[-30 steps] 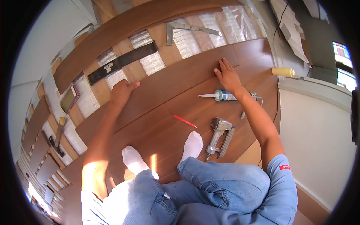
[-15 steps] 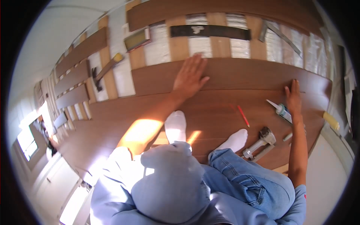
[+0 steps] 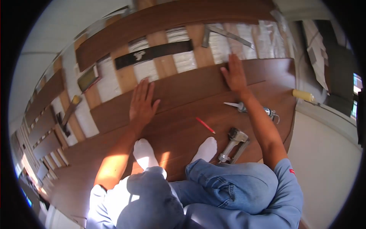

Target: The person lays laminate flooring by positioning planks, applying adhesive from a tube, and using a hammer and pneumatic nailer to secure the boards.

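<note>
Both bare hands lie on a long brown floor plank (image 3: 192,86). My left hand (image 3: 142,103) is spread flat on it, fingertips near the far edge. My right hand (image 3: 235,76) is flat too, farther right, its fingertips at that edge. Below the right forearm lies a caulk gun with a white-nozzled cartridge (image 3: 240,107), partly hidden. A red pencil (image 3: 206,125) rests on the laid boards (image 3: 179,133) between my arms, with a silver nail gun (image 3: 232,147) right of my socked feet.
Beyond are wooden battens (image 3: 162,57) over foil, a black strip (image 3: 156,51), metal square (image 3: 228,33), loose planks (image 3: 167,11), a rectangular tin (image 3: 87,78) and hammer (image 3: 68,114). A yellow bottle (image 3: 303,94) lies right, by a white ledge (image 3: 324,149).
My left hand went from curled at the plank's edge to lying flat, fingers spread. My right hand stayed on the plank. The view swung left, then back right.
</note>
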{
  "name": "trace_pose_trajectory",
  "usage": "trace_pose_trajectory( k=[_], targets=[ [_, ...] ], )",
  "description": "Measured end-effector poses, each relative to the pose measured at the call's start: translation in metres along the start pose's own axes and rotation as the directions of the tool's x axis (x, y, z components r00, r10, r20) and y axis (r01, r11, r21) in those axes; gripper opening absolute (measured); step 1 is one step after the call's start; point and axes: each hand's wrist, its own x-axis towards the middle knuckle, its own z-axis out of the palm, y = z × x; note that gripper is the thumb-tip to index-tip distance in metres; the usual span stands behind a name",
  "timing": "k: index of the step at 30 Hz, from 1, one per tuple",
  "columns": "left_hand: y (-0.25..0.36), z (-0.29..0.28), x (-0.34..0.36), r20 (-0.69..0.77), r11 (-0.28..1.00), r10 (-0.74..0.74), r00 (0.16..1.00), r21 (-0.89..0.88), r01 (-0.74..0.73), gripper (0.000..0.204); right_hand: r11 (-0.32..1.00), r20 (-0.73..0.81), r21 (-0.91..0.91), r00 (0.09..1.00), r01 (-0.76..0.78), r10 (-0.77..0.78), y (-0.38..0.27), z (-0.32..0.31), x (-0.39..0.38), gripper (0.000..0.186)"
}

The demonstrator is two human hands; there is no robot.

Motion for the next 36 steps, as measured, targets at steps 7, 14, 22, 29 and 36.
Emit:
trace_pose_trajectory(
  k=[7, 14, 22, 29, 36],
  targets=[
    [0.003, -0.002, 0.007, 0.047, 1.000, 0.009, 0.999, 0.030, -0.010, 0.073, 0.996, 0.121, 0.061, 0.990, 0.067, -0.074, 0.028, -0.029, -0.004, 0.073],
    [0.004, -0.001, 0.008, 0.064, 1.000, 0.004, 0.998, 0.031, -0.006, 0.070, 0.936, -0.001, -0.088, 0.940, -0.340, 0.341, 0.131, -0.026, -0.025, 0.070],
    [0.002, 0.003, 0.010, 0.050, 0.998, 0.021, 0.999, 0.065, -0.024, 0.072, 0.900, -0.097, -0.077, 0.902, -0.429, 0.422, 0.157, -0.017, -0.031, 0.071],
    [0.006, 0.003, 0.006, 0.064, 0.996, 0.015, 0.998, 0.088, -0.021, 0.073, 0.934, -0.056, -0.146, 0.945, -0.326, 0.321, 0.062, 0.002, -0.017, 0.083],
    [0.007, 0.001, 0.007, 0.052, 0.993, 0.062, 0.997, 0.099, -0.067, 0.072, 0.951, 0.052, 0.256, 0.979, 0.176, -0.195, -0.135, 0.017, 0.014, 0.086]
  ],
)
